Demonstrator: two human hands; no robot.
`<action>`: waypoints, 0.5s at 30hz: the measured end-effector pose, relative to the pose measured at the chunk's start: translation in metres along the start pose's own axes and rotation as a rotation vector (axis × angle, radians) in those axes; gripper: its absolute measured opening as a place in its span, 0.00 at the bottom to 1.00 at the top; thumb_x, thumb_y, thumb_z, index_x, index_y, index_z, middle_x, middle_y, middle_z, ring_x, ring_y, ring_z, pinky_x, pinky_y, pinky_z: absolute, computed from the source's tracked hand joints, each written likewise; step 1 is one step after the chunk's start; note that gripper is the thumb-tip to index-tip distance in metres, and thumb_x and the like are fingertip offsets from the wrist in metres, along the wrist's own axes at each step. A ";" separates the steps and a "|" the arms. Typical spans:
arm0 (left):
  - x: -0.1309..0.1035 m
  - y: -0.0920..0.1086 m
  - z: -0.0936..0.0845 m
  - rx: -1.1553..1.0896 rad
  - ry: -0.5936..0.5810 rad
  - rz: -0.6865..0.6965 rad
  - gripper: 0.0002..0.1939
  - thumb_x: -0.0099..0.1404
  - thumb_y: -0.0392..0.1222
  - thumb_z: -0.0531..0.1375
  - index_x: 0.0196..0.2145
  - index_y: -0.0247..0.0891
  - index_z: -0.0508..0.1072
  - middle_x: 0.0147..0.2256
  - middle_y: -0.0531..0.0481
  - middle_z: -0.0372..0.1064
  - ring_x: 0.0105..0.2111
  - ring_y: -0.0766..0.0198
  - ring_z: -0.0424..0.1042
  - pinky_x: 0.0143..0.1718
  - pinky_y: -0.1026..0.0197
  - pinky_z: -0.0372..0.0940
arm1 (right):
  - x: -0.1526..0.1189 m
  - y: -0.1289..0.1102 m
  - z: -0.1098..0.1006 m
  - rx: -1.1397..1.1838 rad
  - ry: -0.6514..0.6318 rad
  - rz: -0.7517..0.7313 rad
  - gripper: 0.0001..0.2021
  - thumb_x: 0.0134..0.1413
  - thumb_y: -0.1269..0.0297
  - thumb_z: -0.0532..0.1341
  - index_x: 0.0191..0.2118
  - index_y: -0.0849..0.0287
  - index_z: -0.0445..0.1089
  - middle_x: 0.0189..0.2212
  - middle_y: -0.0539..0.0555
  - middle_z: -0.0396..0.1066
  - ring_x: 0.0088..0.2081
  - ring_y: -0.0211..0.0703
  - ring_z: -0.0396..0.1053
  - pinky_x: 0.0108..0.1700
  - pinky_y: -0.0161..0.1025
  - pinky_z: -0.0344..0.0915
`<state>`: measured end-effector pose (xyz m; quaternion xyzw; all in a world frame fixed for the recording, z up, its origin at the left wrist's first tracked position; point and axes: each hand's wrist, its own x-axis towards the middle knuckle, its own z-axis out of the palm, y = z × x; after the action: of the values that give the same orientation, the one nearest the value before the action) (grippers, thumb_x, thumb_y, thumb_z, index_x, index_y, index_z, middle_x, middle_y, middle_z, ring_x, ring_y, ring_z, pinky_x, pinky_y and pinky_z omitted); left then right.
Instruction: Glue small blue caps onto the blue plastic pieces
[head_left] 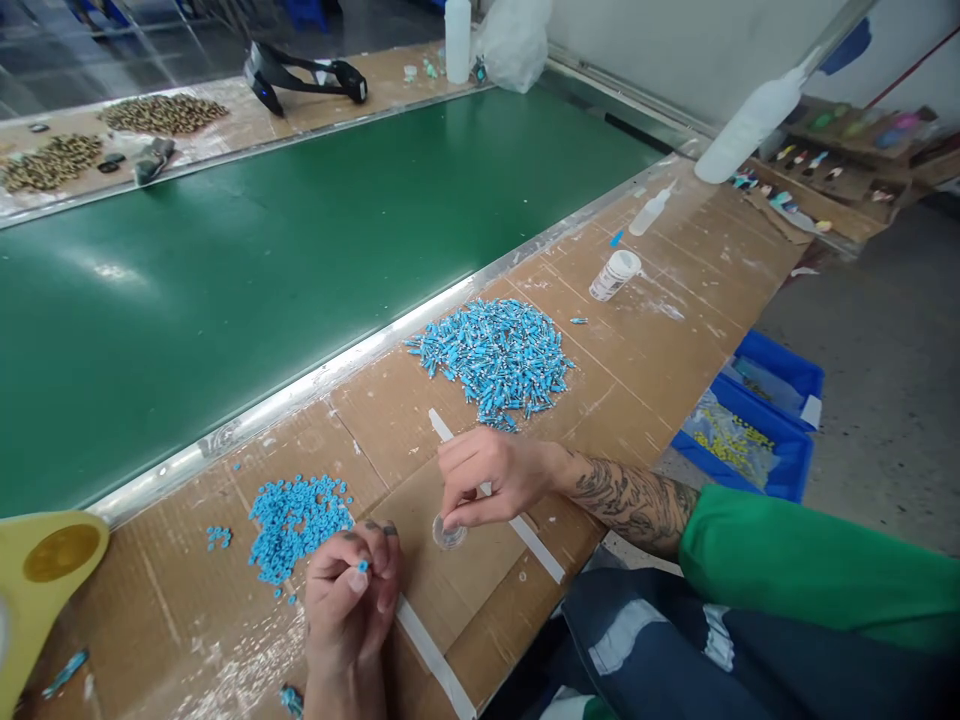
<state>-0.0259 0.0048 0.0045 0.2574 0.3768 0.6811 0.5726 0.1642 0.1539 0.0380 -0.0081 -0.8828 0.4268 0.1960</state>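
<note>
My left hand (pixel 349 600) is closed in a pinch, with a small blue ring (pixel 362 567) between thumb and fingertip. To its upper left lies a pile of such blue rings (pixel 296 525) on the cardboard. My right hand (pixel 491 475) is also pinched, fingertips down at the edge of a small clear round dish (pixel 450 534). Whatever those fingers hold, if anything, is too small or hidden to make out. Just beyond my right hand spreads a heap of small blue pointed pieces with pale tips (pixel 499 355). The dish sits on a cardboard sheet (pixel 427 590) taped at both sides.
A green conveyor belt (pixel 300 230) with a metal edge runs beyond the cardboard-covered table. A white tub (pixel 615 275) and squeeze bottles (pixel 652 210) stand to the right. At the left is a yellow object (pixel 45 590). Blue bins (pixel 780 450) are on the floor at right.
</note>
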 end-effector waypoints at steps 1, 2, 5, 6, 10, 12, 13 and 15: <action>-0.001 -0.002 0.000 -0.023 -0.024 0.005 0.05 0.54 0.42 0.68 0.28 0.41 0.76 0.21 0.53 0.63 0.20 0.68 0.63 0.10 0.74 0.51 | 0.002 -0.006 -0.002 0.030 0.079 0.010 0.11 0.62 0.62 0.60 0.32 0.64 0.74 0.23 0.51 0.66 0.29 0.34 0.61 0.37 0.33 0.61; -0.002 -0.004 0.001 -0.034 -0.047 0.014 0.05 0.54 0.41 0.68 0.28 0.41 0.76 0.22 0.52 0.64 0.20 0.68 0.63 0.10 0.73 0.52 | 0.004 -0.013 -0.003 0.059 0.168 0.012 0.12 0.61 0.61 0.61 0.32 0.65 0.74 0.23 0.51 0.66 0.28 0.34 0.61 0.36 0.33 0.61; -0.002 -0.006 0.007 -0.032 -0.088 0.027 0.03 0.56 0.39 0.67 0.30 0.39 0.77 0.24 0.51 0.69 0.19 0.70 0.64 0.13 0.72 0.56 | 0.015 -0.033 -0.002 0.100 0.356 -0.014 0.13 0.61 0.60 0.60 0.31 0.65 0.73 0.21 0.49 0.64 0.25 0.32 0.59 0.32 0.32 0.61; -0.002 -0.006 0.009 -0.029 -0.098 0.029 0.03 0.56 0.39 0.67 0.30 0.39 0.78 0.24 0.51 0.70 0.18 0.71 0.64 0.13 0.72 0.57 | 0.018 -0.037 -0.001 0.100 0.373 -0.023 0.14 0.61 0.60 0.60 0.30 0.64 0.73 0.21 0.49 0.63 0.25 0.32 0.59 0.32 0.32 0.61; -0.001 -0.005 0.013 -0.036 -0.130 0.022 0.01 0.58 0.38 0.66 0.30 0.39 0.78 0.24 0.51 0.70 0.18 0.71 0.65 0.13 0.72 0.57 | 0.027 -0.044 0.003 0.084 0.359 -0.026 0.14 0.61 0.60 0.58 0.29 0.64 0.73 0.20 0.49 0.62 0.25 0.32 0.59 0.32 0.32 0.61; -0.002 -0.005 0.013 -0.036 -0.130 0.020 0.01 0.58 0.38 0.66 0.30 0.39 0.78 0.24 0.51 0.70 0.18 0.71 0.65 0.12 0.73 0.57 | 0.028 -0.042 0.004 0.077 0.323 -0.010 0.15 0.62 0.60 0.58 0.29 0.64 0.73 0.20 0.49 0.63 0.25 0.32 0.60 0.33 0.32 0.61; -0.002 -0.005 0.013 -0.035 -0.128 0.020 0.02 0.58 0.39 0.67 0.30 0.39 0.78 0.23 0.51 0.70 0.18 0.70 0.65 0.12 0.73 0.57 | 0.028 -0.040 0.004 0.072 0.300 -0.001 0.15 0.62 0.60 0.58 0.30 0.64 0.73 0.21 0.49 0.63 0.26 0.32 0.61 0.33 0.33 0.61; -0.002 -0.005 0.014 -0.031 -0.122 0.017 0.02 0.57 0.39 0.67 0.29 0.39 0.78 0.23 0.51 0.70 0.18 0.71 0.65 0.12 0.73 0.57 | 0.027 -0.037 0.005 0.066 0.264 0.007 0.14 0.62 0.60 0.58 0.30 0.64 0.74 0.21 0.50 0.64 0.27 0.33 0.62 0.34 0.33 0.61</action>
<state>-0.0118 0.0063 0.0082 0.2927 0.3282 0.6748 0.5927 0.1431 0.1310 0.0722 -0.0610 -0.8348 0.4515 0.3091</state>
